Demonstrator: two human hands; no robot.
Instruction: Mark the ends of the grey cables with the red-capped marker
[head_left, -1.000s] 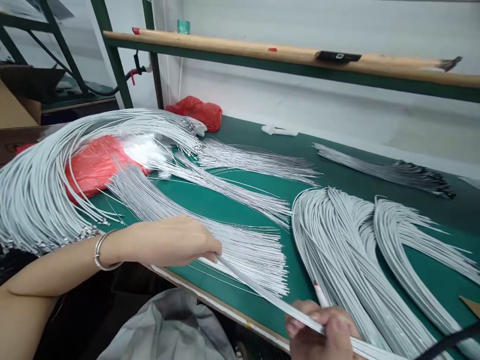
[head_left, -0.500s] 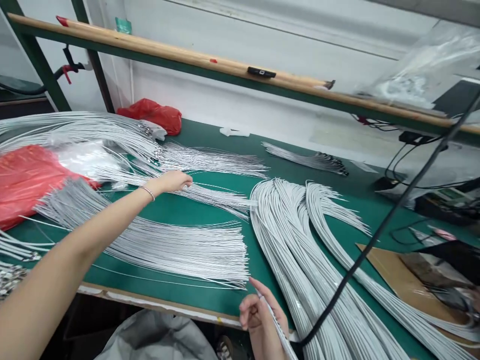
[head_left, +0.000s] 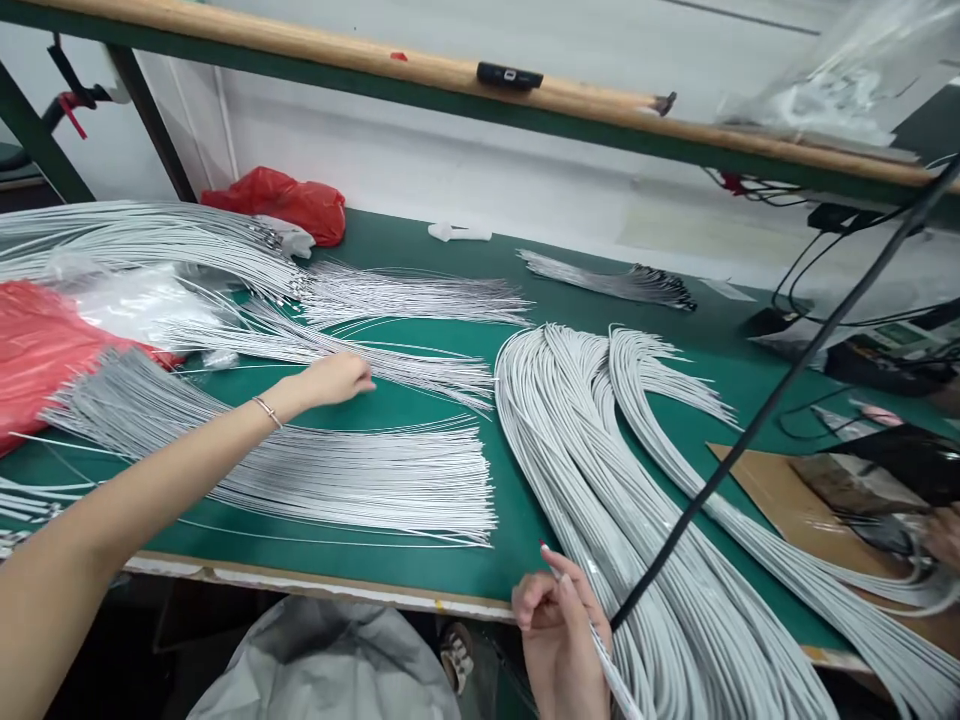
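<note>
My left hand (head_left: pixel 341 380) is closed, fingers curled, at the near edge of a thin bundle of white wires (head_left: pixel 427 368). What it may hold is hidden by the fingers. Nearer to me, a wide fanned row of white wires (head_left: pixel 375 480) lies with its ends lined up on the right. My right hand (head_left: pixel 562 630), palm up at the table's front edge, pinches a few thin white wires (head_left: pixel 611 670) that run down out of view. Just beyond it, a thick bundle of white cables (head_left: pixel 592 460) bends over the green mat (head_left: pixel 517 520).
Red plastic bags (head_left: pixel 285 205) and a clear bag (head_left: pixel 142 310) lie at the left. A black cable (head_left: pixel 780 390) slants across the right side. Cardboard (head_left: pixel 765 490) and another person's hand (head_left: pixel 943 530) are at the right. A wooden shelf bar (head_left: pixel 337 55) crosses above.
My left hand has moved off the thin wire bundle, slightly toward me. The right hand has shifted right with its wires. The view has tilted down a little.
</note>
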